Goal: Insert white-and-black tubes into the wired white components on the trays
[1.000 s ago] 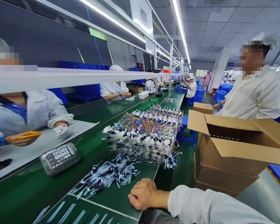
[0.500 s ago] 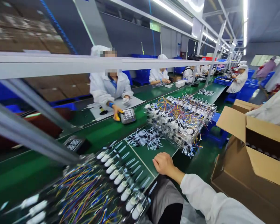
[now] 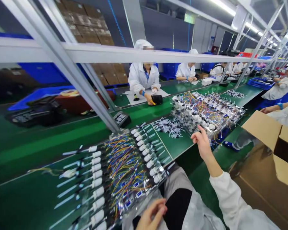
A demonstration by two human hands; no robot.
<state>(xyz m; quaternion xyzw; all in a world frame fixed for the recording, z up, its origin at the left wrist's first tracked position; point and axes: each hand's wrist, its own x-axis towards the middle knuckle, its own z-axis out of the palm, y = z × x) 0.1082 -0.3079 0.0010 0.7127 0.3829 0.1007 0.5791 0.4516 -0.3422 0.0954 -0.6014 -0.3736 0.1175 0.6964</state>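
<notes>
Left hand and right hand hover empty, fingers loosely bent, the left just beside a clear tray of white parts and coloured wires on the bench. A sweep of the left fingers could snag the loose wires and pull parts free; right of the other hand's fingers gapes an open carton, contents too dark to tell.

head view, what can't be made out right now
In the head view:
left hand: wrist, cut off by bottom edge
nearest wired parts: near end, cut off by bottom edge
open cardboard box: contents, in shadow behind flaps
display unit by post: digits, too small and blurred
</notes>
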